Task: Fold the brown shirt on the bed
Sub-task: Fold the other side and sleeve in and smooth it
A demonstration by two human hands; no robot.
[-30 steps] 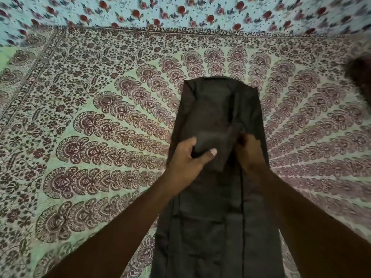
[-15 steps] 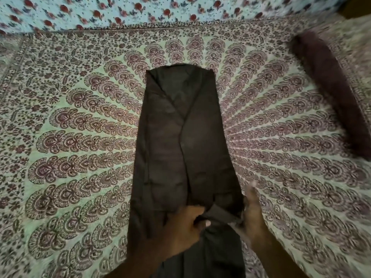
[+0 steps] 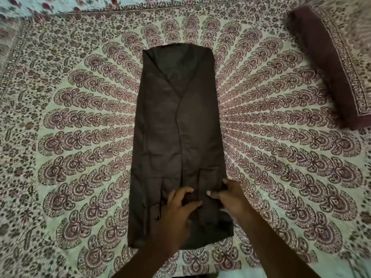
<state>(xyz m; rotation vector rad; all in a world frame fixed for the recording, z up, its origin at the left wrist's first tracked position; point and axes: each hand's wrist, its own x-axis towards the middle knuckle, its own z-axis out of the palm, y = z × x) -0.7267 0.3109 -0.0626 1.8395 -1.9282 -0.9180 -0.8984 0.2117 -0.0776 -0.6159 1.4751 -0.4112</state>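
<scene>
A dark brown cloth shirt (image 3: 178, 117), folded into a long narrow strip, lies lengthwise mid-bed on a pale green, maroon-printed bedspread (image 3: 80, 117). Both forearms reach in from the near edge. The left hand (image 3: 180, 205) and right hand (image 3: 230, 199) pinch a cloth fold at the strip's near end, fingers curled. The likely next move is to carry that end toward the far end, edges aligned.

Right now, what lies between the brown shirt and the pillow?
Only patterned bedsheet, nothing on it, between the shirt and the pillow, shown in the head view.
</scene>
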